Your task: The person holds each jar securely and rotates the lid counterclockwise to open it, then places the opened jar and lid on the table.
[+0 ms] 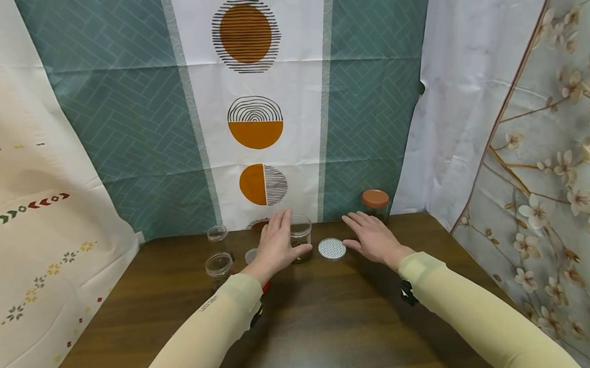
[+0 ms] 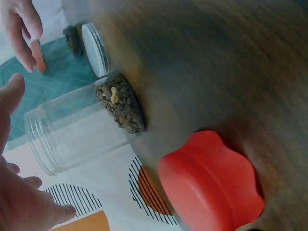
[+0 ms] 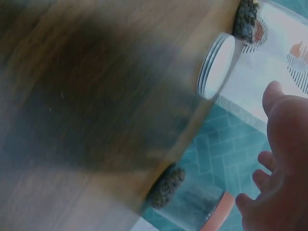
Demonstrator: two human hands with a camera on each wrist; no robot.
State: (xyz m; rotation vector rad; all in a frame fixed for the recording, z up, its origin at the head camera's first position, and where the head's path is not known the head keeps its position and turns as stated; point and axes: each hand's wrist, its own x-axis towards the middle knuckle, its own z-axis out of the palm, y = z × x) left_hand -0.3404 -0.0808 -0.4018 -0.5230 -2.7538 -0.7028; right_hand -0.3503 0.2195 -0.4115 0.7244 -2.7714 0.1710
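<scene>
A clear jar (image 1: 301, 227) with dark brown pellets (image 2: 122, 103) in its bottom stands lidless near the back of the table. One pale curved piece lies among the pellets. My left hand (image 1: 278, 248) is beside this jar with thumb and fingers spread; whether it touches the jar, I cannot tell. To the jar's right a round lid (image 1: 332, 249) lies on the table, its white patterned inside up. Just right of the lid hovers my right hand (image 1: 374, 240), fingers extended and holding nothing. Behind it stands another jar (image 3: 187, 199) of dark pellets with an orange-brown lid (image 1: 375, 197).
A red scalloped object (image 2: 209, 180) sits by the left wrist, mostly hidden in the head view. Two clear jars, one farther back (image 1: 217, 237) and one nearer (image 1: 219, 267), stand at the left. A patterned cloth (image 1: 123, 103) hangs behind the wooden table (image 1: 331, 325).
</scene>
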